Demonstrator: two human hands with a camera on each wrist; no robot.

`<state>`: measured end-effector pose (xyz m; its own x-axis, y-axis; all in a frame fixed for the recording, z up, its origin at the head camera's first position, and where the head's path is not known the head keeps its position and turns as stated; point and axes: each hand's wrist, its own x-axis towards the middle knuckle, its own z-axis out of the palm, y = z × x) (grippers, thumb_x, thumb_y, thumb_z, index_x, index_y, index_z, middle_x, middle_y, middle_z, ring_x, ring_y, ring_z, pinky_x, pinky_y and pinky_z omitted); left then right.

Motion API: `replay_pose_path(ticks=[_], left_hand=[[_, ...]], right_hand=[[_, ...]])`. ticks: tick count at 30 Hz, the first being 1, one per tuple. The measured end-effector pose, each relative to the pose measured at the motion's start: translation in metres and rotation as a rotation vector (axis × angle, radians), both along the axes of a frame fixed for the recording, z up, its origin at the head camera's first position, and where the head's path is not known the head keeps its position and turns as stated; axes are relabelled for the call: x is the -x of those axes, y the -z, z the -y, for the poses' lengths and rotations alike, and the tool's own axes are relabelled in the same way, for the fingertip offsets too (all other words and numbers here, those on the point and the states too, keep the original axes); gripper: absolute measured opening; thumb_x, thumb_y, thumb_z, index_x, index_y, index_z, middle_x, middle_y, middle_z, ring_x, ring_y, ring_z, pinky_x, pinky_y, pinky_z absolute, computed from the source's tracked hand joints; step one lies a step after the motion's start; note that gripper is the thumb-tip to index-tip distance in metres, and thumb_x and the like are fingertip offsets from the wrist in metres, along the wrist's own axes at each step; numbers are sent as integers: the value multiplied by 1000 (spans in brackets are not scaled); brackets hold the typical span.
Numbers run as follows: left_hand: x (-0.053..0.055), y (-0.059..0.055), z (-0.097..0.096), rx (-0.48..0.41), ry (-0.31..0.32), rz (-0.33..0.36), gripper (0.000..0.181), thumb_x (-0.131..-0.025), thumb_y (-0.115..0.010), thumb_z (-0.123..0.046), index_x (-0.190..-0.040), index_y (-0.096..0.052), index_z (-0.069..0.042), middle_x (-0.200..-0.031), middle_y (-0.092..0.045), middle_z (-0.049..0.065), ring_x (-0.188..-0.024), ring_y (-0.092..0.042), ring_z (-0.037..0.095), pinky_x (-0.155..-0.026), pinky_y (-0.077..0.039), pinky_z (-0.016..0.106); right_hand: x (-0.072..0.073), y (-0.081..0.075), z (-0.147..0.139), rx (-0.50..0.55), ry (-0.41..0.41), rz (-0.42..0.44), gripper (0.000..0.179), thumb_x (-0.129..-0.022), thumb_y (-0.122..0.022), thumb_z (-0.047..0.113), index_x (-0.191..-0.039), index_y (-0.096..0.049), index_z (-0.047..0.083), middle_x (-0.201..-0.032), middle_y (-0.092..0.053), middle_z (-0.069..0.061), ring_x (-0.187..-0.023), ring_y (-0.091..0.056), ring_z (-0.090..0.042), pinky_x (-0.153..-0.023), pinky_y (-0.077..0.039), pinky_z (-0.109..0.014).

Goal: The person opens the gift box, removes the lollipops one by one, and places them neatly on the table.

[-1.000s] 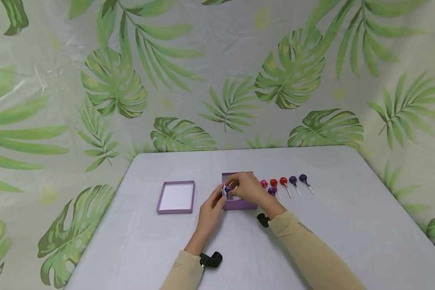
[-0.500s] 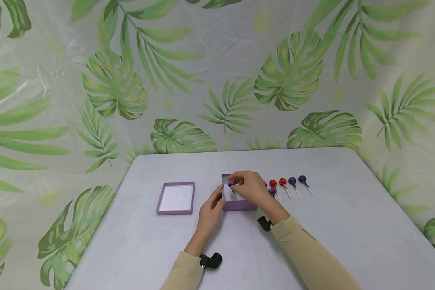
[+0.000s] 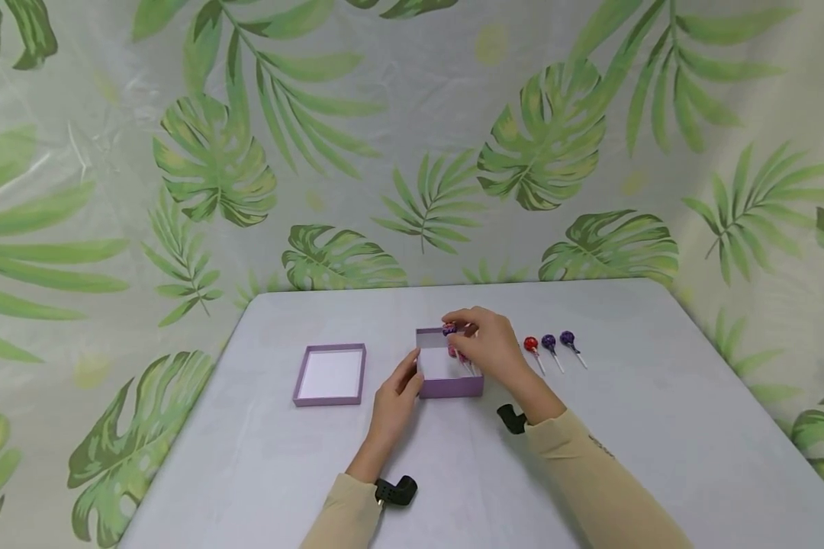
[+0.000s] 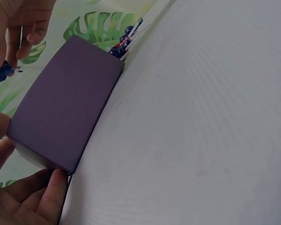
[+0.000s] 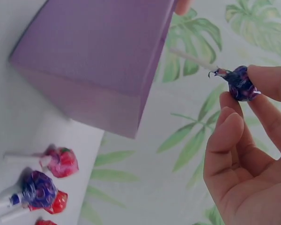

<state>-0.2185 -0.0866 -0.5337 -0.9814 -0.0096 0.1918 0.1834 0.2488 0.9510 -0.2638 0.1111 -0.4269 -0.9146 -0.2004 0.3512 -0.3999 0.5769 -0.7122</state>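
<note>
My right hand [image 3: 484,343] pinches a purple-wrapped lollipop [image 5: 242,84] by its round head, above the open purple box [image 3: 451,389]. In the right wrist view its white stick points toward the box. My left hand [image 3: 393,396] holds the box at its left side, with digits at the top rim and fingers [image 4: 51,197] near the base corner. Inside the box, below my right hand, reddish lollipop heads and white sticks partly show. A pink lollipop [image 5: 61,162] and a purple lollipop [image 5: 40,190] lie on the table beside the box, hidden by my right hand in the head view.
Left of the box lies its shallow lid [image 3: 329,375], white inside with a purple rim. A red lollipop [image 3: 531,345] and two purple lollipops lie in a row to the right on the white-covered table [image 3: 247,473]. A leaf-patterned sheet [image 3: 426,114] hangs behind.
My right hand has moved right and slightly away with the purple lollipop, from beside the left hand to over the box's far right part. My left hand stays at the box.
</note>
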Motion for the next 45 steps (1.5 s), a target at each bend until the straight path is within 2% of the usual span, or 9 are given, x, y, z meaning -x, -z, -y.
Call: replay_pose_path(ticks=[7,13,16,20,26,30,37,41,45], left_hand=[[-1,0,1,4,-8,15,45,-103,-58,-28,-148,-53,-30,-142,-58,9,-129,-56,21,-102,-50,38],[-1,1,0,-9,0,-2,45,-104,-58,-29,-149,-53,-29,-143,-57,9,-131,-54,22,-104,-48,39],[-8,-15,-2,-22,8,-3,45,-104,-57,-22,-149,-52,-22,-143,-56,14,-132,-53,25,-105,-47,41],[-19,-37,-4,-29,11,0,45,-104,-57,-15,-149,-52,-14,-143,-55,19,-132,-53,29,-105,-47,43],[-19,-37,-3,-31,24,-14,45,-104,-56,-15,-148,-52,-12,-142,-55,21,-132,-53,30,-104,-47,42],[-16,-33,-3,-17,25,5,46,-104,-56,-16,-149,-51,-13,-143,-54,20,-132,-52,28,-105,-47,40],[1,-1,-1,-31,3,15,45,-104,-58,-24,-149,-52,-26,-145,-55,12,-133,-52,24,-105,-47,40],[4,4,0,-30,-1,9,44,-103,-58,-30,-147,-53,-33,-144,-57,6,-132,-53,20,-105,-48,38],[3,4,1,-25,4,3,44,-103,-59,-32,-147,-53,-34,-143,-57,4,-132,-53,19,-105,-47,36]], right_hand=[[-2,-2,-12,16,2,-28,30,-86,-81,20,-116,-75,21,-95,-71,5,-83,-63,-17,-60,-52,-33],[-6,-9,-26,-1,31,1,26,-87,-80,22,-113,-75,20,-96,-72,5,-84,-62,-18,-61,-52,-35],[-7,-11,-35,-4,40,33,25,-89,-78,20,-113,-75,19,-97,-72,4,-84,-63,-19,-57,-52,-35],[-6,-11,-47,-26,64,60,25,-89,-78,20,-113,-74,20,-96,-72,3,-85,-65,-19,-61,-54,-35],[-5,-2,-67,-42,101,111,26,-90,-76,21,-116,-74,19,-101,-73,1,-89,-67,-21,-64,-57,-35],[-5,3,-78,-65,124,120,26,-90,-75,22,-117,-74,20,-102,-73,-1,-90,-68,-23,-61,-56,-35],[-2,14,-93,-129,172,107,27,-89,-76,22,-116,-75,16,-100,-74,-3,-90,-66,-27,-61,-54,-34],[1,22,-102,-179,200,89,26,-89,-76,22,-114,-75,14,-96,-74,-3,-89,-63,-26,-64,-50,-35],[2,31,-111,-209,205,88,25,-89,-76,21,-113,-75,11,-93,-74,-5,-87,-65,-26,-64,-49,-36]])
